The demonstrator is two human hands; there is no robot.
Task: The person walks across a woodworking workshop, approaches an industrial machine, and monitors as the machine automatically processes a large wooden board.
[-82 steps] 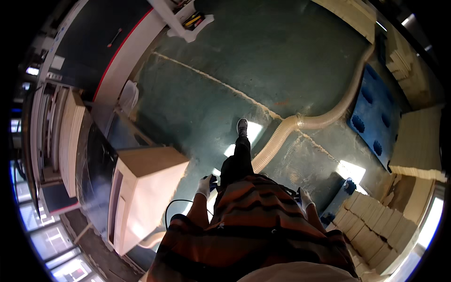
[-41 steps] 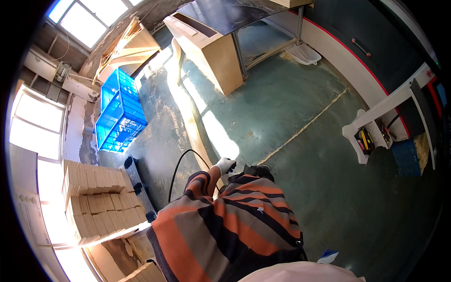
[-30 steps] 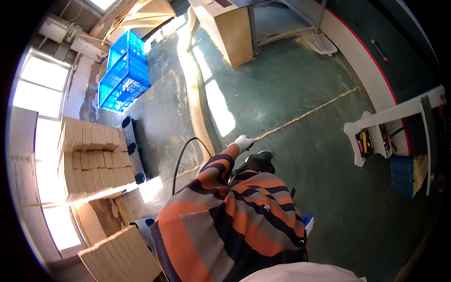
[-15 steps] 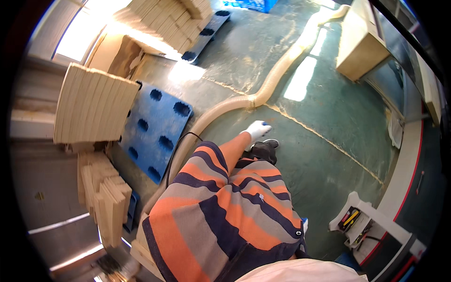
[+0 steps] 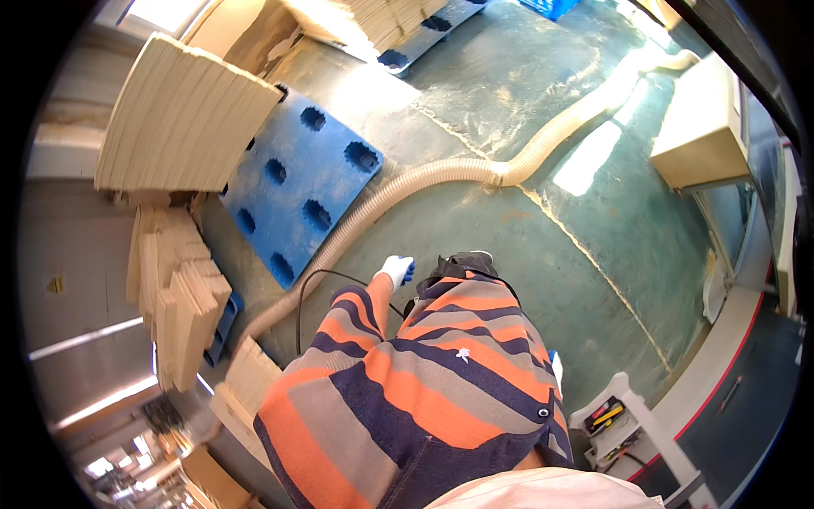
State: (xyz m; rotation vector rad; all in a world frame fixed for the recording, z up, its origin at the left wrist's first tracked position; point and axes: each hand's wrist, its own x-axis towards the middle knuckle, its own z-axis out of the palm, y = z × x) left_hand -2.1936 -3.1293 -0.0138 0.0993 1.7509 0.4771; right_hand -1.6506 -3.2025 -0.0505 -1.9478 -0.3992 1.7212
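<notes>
1. White-gloved left hand (image 5: 397, 271) hangs near the black cable (image 5: 326, 271); whether its fingers are closed, I cannot tell.
2. Right hand (image 5: 555, 366), mostly hidden beside the striped garment (image 5: 424, 373): state unclear.
3. Ribbed hose (image 5: 441, 171) curves across the floor (image 5: 577, 322) beside the blue pallet (image 5: 292, 195).

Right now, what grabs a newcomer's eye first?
The orange-striped garment fills the lower middle. Beyond it, a ribbed beige hose curves across the green floor, alongside a blue pallet at upper left. The white-gloved left hand hangs near the centre.

Right hand (image 5: 556, 366) mostly hidden, apparently by shirt (image 5: 462, 411)
</notes>
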